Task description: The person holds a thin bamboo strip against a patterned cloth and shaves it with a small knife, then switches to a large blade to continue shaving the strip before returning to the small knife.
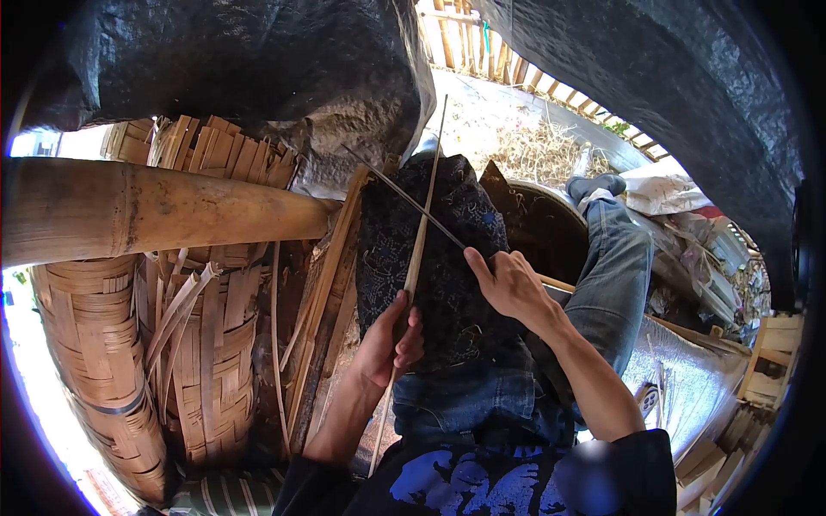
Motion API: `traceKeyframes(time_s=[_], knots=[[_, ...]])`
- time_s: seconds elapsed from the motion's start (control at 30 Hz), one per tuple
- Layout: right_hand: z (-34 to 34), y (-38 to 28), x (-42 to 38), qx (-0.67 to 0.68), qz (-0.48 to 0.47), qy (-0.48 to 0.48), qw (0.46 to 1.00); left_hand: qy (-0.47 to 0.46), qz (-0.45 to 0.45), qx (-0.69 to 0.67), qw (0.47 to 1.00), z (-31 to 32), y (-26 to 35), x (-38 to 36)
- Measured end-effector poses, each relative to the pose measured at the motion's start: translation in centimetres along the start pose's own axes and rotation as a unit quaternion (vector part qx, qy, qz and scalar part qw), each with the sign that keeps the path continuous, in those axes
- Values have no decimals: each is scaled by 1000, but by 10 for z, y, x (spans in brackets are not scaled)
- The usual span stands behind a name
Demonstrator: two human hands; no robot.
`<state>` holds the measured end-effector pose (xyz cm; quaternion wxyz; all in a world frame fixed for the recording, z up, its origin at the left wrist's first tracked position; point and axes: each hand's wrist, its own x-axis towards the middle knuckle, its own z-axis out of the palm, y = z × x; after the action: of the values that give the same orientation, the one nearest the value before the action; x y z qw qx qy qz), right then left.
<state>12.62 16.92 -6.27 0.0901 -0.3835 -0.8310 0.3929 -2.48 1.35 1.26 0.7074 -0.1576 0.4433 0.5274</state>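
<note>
My left hand (393, 340) is closed around a long, thin bamboo strip (415, 262). The strip runs from beside my shirt up past my knees, tapering to a point at its far end. In my right hand (512, 288) is a knife, gripped with the thumb laid along its back. Its narrow dark blade (387, 182) points up and to the left and crosses the strip above my left hand. Under both lies a dark patterned cloth (456, 288) spread over my lap and thigh. The knife's handle is mostly hidden in my fingers.
A thick bamboo pole (172, 211) juts in from the left, near woven bamboo baskets (90, 318). Split bamboo slats (323, 301) lean beside my left arm. A dark round tub (542, 225) stands by my jeans-clad right leg (613, 258). Black sheeting (232, 60) hangs overhead.
</note>
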Motion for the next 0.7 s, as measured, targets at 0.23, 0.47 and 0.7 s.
traceKeyframes(time_s=[0.23, 0.47, 0.7], knots=[[-24, -28, -28, -17, 3, -110, 994, -76, 0, -117, 990, 5, 13, 18], [-23, -35, -26, -54, 44, -138, 988, -26, -3, -28, 999, 7, 9, 13], [-6, -21, -24, -106, -34, -178, 978, 92, 68, 120, 986, 17, -3, 13]])
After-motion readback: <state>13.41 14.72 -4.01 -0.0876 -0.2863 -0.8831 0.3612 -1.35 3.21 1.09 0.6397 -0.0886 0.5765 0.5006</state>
